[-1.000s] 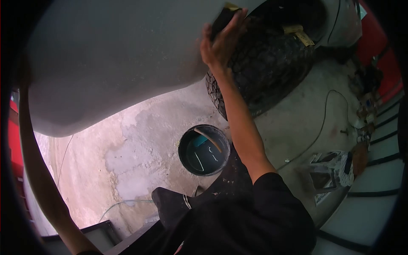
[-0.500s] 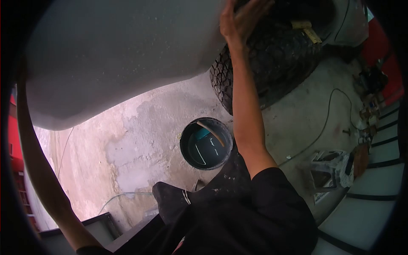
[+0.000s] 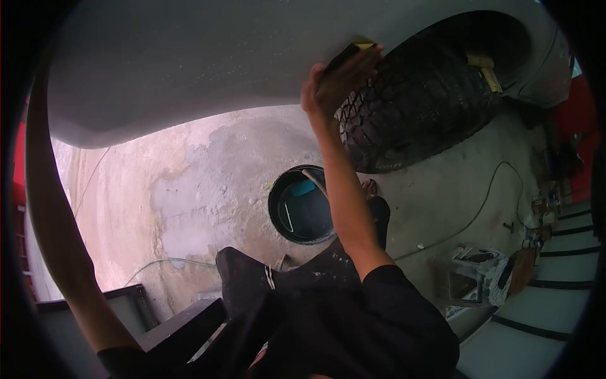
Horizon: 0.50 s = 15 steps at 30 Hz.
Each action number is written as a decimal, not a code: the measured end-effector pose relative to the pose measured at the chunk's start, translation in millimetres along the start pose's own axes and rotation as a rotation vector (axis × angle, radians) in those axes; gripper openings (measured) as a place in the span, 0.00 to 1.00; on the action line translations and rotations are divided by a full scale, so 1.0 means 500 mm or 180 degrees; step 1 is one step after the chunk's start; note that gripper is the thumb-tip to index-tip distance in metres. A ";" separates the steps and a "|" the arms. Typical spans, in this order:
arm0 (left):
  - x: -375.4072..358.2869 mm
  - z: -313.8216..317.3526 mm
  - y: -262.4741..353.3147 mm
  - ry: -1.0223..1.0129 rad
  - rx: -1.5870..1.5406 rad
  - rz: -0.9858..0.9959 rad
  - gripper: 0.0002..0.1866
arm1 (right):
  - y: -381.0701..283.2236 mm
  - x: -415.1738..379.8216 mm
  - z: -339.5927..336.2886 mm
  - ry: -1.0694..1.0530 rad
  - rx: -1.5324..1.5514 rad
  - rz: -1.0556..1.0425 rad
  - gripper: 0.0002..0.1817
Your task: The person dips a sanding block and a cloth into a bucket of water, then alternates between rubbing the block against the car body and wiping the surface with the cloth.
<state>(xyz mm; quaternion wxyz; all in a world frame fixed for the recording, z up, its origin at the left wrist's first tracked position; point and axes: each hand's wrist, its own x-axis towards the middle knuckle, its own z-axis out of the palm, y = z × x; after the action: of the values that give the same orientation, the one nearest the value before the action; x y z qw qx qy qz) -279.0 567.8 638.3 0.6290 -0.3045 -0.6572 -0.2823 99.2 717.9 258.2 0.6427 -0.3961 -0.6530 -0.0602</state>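
Note:
My right hand point(image 3: 338, 88) is against the lower edge of a grey vehicle body panel point(image 3: 208, 63), just left of the wheel arch. Its fingers are closed around a dark, flat sanding block point(image 3: 342, 58) with a yellowish corner. Pale specks dot the panel. Up the left side stretches my left forearm point(image 3: 60, 221); the hand itself is lost in the dark rim of the view. A knobbly black tyre point(image 3: 423, 107) sits right of my right hand. Below, a black bucket point(image 3: 273, 218) of water holds a teal piece point(image 3: 303, 188) and a stick-like thing partly behind my forearm.
Yellow tape strips point(image 3: 486, 69) hang over the tyre. Along the concrete floor point(image 3: 202, 183) runs a hose point(image 3: 467, 221). A stained stool-like frame point(image 3: 473, 278) stands at the right, near pale panels with dark bars point(image 3: 562, 297). Dark metal framing point(image 3: 95, 303) is at lower left.
My right hand has moved down and left from the wheel arch along the panel, bringing the sanding block into view. The view has shifted, showing more of the tyre and a foot near the bucket.

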 end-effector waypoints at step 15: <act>-0.002 -0.041 -0.027 0.1236 -0.1302 0.0284 0.19 | -0.160 0.036 0.069 -0.0444 -0.0233 -0.1547 0.51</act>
<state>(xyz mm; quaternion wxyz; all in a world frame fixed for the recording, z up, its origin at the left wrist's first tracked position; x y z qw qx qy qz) -276.0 543.5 638.2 0.6804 -0.3940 -0.4398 -0.4341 26.9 691.6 302.8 0.5480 -0.2537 -0.7692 -0.2089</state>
